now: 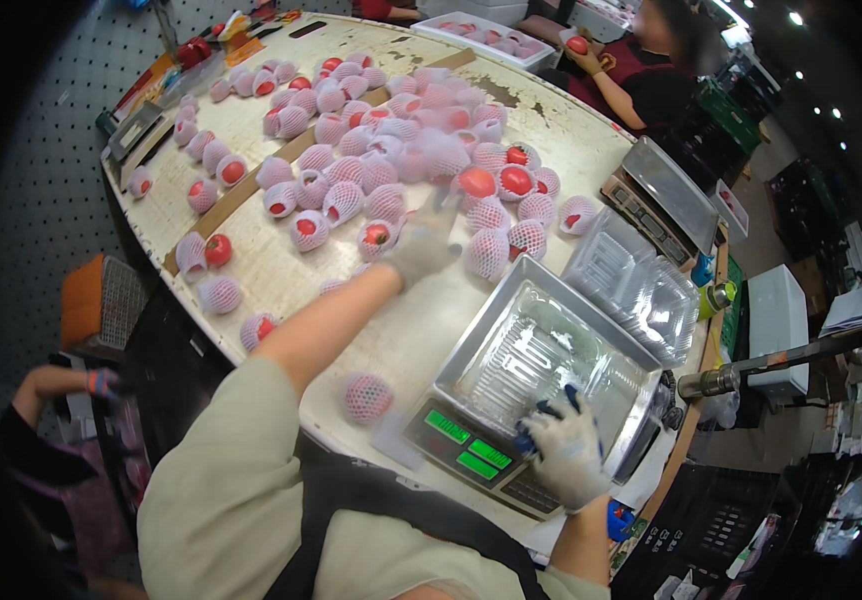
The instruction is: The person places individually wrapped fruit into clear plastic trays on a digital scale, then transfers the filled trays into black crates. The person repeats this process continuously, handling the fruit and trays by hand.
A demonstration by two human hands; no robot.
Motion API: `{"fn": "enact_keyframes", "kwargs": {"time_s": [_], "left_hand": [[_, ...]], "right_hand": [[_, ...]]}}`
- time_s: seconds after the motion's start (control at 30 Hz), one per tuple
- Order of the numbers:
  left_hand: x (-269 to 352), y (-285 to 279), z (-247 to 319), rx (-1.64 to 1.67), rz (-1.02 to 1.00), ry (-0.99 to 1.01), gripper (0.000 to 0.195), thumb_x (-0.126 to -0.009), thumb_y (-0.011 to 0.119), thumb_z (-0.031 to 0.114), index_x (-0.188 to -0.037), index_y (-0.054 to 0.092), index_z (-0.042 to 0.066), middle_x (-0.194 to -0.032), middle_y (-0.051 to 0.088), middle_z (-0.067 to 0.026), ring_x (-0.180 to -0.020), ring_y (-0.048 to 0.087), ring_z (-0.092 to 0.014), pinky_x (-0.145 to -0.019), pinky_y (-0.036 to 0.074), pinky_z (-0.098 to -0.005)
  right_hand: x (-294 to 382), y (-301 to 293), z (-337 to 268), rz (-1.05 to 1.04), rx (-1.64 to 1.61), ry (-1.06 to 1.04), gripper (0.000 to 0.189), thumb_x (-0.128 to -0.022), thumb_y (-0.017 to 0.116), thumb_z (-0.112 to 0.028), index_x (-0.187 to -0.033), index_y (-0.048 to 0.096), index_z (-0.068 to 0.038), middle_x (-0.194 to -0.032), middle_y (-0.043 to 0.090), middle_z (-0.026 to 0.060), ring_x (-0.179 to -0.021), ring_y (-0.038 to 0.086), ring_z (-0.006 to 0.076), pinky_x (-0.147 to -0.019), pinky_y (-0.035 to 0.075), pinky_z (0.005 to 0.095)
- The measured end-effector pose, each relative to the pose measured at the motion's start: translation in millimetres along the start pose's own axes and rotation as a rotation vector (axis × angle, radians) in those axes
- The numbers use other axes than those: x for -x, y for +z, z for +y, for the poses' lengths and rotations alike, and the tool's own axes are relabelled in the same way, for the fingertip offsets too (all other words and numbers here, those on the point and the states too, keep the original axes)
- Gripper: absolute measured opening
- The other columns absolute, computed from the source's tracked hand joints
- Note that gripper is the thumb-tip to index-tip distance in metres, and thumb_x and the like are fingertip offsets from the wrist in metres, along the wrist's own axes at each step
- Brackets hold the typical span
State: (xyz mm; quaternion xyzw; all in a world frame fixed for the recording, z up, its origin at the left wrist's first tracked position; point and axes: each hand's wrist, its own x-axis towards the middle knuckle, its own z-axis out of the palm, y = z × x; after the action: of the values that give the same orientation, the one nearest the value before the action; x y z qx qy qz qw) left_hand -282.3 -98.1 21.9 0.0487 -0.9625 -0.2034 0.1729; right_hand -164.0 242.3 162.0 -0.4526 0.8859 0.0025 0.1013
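My left hand [423, 244], in a pale work glove and blurred, reaches over tomatoes in pink foam net sleeves [343, 202]. Close to its fingertips is a blurred red tomato [477, 182]; whether the hand grips anything cannot be made out. My right hand [567, 450], in a white glove with dark blue on the fingers, is spread over the near side of a metal scale pan [468, 360]. A clear plastic tray [536, 352] lies in the pan, below the fingertips. The digital scale [435, 450] has lit green displays. One netted tomato [369, 398] sits left of it.
Stacked clear plastic containers [626, 277] and another scale [660, 202] stand right of the pan. A cardboard strip [232, 214] crosses the table. At the far side, a person [626, 82] holds a tomato beside a white crate [487, 37]. Another person's arm [56, 382] shows lower left.
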Motion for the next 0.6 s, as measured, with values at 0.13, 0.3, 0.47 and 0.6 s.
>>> {"fn": "enact_keyframes", "kwargs": {"time_s": [0.13, 0.3, 0.47, 0.6], "left_hand": [[-103.9, 26.1, -10.4, -0.409, -0.17, 0.126, 0.105, -0.071, 0.083, 0.028, -0.156, 0.023, 0.016, -0.156, 0.027, -0.0277, -0.14, 0.035, -0.045, -0.112, 0.032, -0.0533], [-157.8, 67.6, -15.8, -0.562, -0.358, 0.132, 0.091, -0.078, 0.072, 0.03, -0.156, 0.027, 0.016, -0.151, 0.035, -0.0275, -0.143, 0.03, -0.045, -0.117, 0.02, -0.0561], [-139.5, 72.0, -33.8, -0.449, -0.301, 0.194, 0.086, -0.071, 0.073, 0.026, -0.149, 0.039, 0.014, -0.144, 0.044, -0.0248, -0.142, 0.032, -0.041, -0.12, 0.014, -0.055], [-111.0, 30.9, -34.4, -0.267, -0.146, 0.064, 0.101, -0.061, 0.084, 0.032, -0.148, 0.037, 0.011, -0.138, 0.046, -0.0238, -0.14, 0.034, -0.04, -0.118, 0.02, -0.052]], "right_hand": [[13.9, 9.2, -9.2, 0.329, -0.333, 0.093, 0.035, -0.079, 0.068, -0.023, -0.11, 0.072, -0.006, -0.107, 0.07, 0.0129, -0.117, 0.058, 0.0311, -0.114, 0.031, 0.0544], [17.8, 14.5, -9.3, 0.551, -0.583, 0.295, 0.039, -0.071, 0.07, -0.015, -0.109, 0.072, -0.005, -0.109, 0.07, 0.0125, -0.112, 0.06, 0.0339, -0.108, 0.038, 0.0532], [6.1, 22.0, -2.1, 0.547, -0.604, 0.328, 0.04, -0.071, 0.068, -0.017, -0.109, 0.072, -0.004, -0.108, 0.07, 0.0133, -0.111, 0.06, 0.0348, -0.108, 0.04, 0.0525], [5.6, 20.7, 2.4, 0.575, -0.569, 0.304, 0.041, -0.071, 0.069, -0.02, -0.108, 0.071, -0.003, -0.108, 0.069, 0.0137, -0.111, 0.06, 0.036, -0.107, 0.041, 0.0525]]}}
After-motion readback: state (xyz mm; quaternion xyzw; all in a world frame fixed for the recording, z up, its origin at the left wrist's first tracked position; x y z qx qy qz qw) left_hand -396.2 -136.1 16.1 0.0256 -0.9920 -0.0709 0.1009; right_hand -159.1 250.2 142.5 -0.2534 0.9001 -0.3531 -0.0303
